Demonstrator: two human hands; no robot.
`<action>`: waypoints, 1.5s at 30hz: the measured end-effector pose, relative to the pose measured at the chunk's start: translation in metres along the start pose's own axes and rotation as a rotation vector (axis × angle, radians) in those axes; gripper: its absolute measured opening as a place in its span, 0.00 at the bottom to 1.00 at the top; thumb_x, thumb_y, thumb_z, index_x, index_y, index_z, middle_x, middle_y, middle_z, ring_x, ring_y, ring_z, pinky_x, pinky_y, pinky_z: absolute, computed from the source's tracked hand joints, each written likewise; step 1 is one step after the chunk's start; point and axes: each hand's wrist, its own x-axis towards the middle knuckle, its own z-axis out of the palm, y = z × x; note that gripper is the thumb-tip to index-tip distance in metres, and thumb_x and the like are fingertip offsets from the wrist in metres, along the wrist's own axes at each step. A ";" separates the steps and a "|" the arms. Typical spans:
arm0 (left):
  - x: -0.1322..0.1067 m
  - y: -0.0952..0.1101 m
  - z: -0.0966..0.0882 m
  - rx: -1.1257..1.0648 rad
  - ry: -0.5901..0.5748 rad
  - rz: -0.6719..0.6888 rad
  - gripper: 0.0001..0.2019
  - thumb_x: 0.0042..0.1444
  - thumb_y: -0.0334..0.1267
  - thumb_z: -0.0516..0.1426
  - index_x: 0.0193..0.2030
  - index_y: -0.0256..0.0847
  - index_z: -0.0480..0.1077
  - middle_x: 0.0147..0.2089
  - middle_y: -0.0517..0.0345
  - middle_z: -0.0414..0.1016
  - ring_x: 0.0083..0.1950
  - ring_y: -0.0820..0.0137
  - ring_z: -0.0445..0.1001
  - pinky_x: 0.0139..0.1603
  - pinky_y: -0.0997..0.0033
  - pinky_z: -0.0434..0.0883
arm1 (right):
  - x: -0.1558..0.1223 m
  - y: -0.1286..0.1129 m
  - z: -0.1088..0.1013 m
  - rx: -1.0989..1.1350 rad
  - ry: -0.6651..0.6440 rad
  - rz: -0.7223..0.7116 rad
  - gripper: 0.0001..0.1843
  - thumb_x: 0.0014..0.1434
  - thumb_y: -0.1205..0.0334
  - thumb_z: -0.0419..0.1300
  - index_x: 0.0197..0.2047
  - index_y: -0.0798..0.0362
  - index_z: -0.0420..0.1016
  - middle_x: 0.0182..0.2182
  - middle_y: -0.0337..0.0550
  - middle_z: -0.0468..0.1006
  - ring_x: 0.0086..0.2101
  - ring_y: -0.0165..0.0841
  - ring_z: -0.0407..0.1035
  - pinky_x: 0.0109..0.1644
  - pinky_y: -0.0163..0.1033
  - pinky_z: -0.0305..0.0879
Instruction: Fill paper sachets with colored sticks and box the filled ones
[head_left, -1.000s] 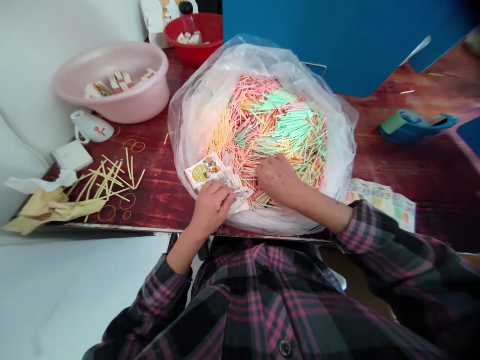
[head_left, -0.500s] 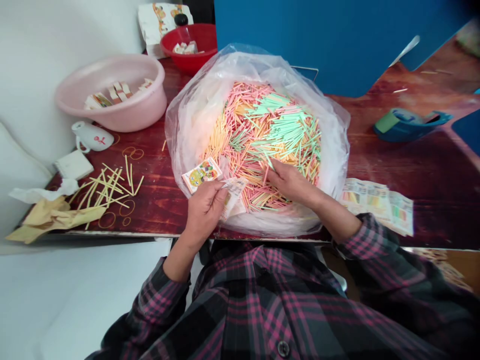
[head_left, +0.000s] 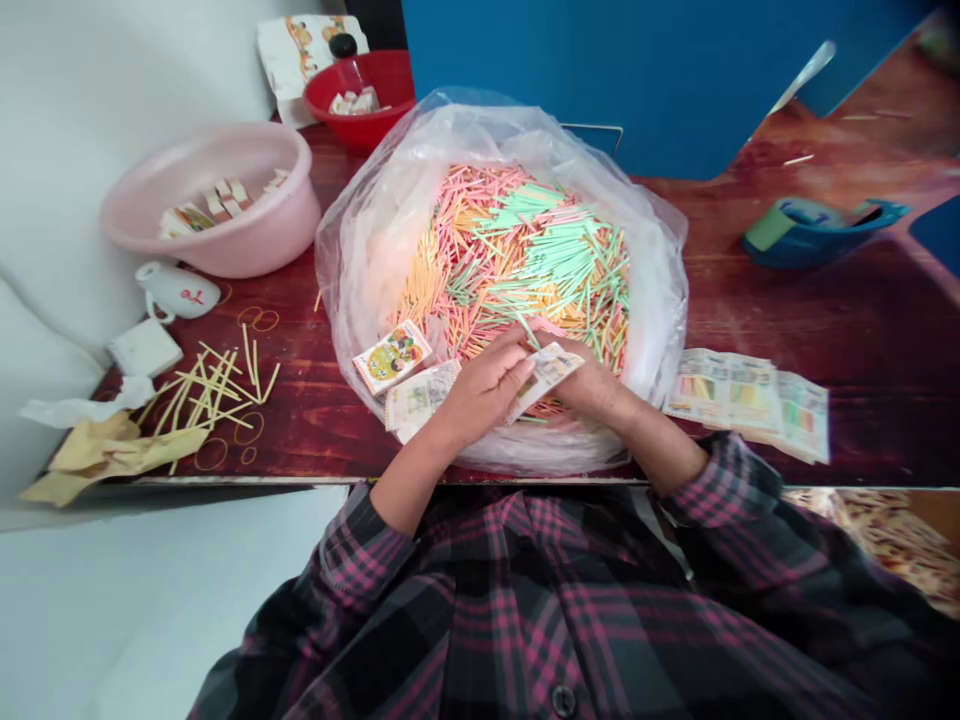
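Note:
My left hand (head_left: 487, 388) is closed on a small printed paper packet (head_left: 553, 366). Right beside it, my right hand (head_left: 589, 388) is partly covered by that packet. A few thin coloured sticks (head_left: 534, 335), pink and green, show at its closed fingers. Both hands are over a clear plastic bag (head_left: 360, 235) full of loose thin sticks (head_left: 574, 250) in pink, green, orange and yellow. On the bag's near left edge lie a stack of bright cartoon cards (head_left: 393, 357) and another printed packet (head_left: 421, 397).
At left are a pink basin (head_left: 262, 235) with small packs, a white mug (head_left: 187, 292), yellow sticks (head_left: 206, 390) and rubber bands. A red basin (head_left: 360, 128) stands behind. Filled flat packets (head_left: 750, 395) and a blue basket (head_left: 810, 245) lie at right.
My left hand has moved right, bringing one packet up to my right hand and leaving another on the bag's edge. My right hand has come slightly lower, its fingertips now partly hidden.

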 end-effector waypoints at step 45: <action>-0.012 -0.017 -0.005 -0.473 0.516 -0.205 0.08 0.56 0.42 0.67 0.36 0.43 0.75 0.32 0.64 0.75 0.34 0.75 0.72 0.41 0.73 0.71 | 0.005 -0.029 0.002 0.248 0.278 0.162 0.27 0.65 0.33 0.56 0.37 0.49 0.77 0.23 0.34 0.70 0.26 0.30 0.65 0.34 0.38 0.65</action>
